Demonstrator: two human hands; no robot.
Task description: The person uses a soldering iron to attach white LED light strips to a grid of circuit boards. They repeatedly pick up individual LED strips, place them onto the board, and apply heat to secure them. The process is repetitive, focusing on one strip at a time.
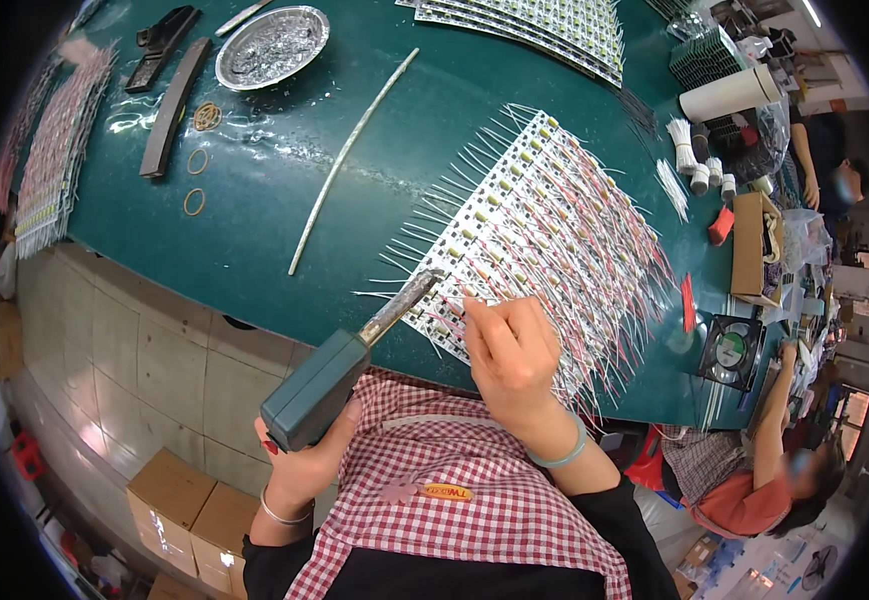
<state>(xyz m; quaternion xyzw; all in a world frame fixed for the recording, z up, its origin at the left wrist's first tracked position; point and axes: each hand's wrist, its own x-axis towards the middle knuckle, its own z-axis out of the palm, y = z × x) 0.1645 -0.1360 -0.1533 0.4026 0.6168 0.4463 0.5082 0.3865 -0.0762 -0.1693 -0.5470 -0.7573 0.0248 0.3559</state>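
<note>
Soldering is in progress, judging by the tool position: the left hand [299, 455] is wrapped around the green handle of the soldering iron [354, 355], whose tip rests at the near end of the LED strip panel [529, 235] lying on the green counter [284, 200]. The right hand [514, 350] is closed with fingertips pressed together at the same joint (whether a wire or solder is pinched there cannot be told). The next move probably calls for indexing the tip to the adjacent pad, keeping the white and pink leads apart.
</note>
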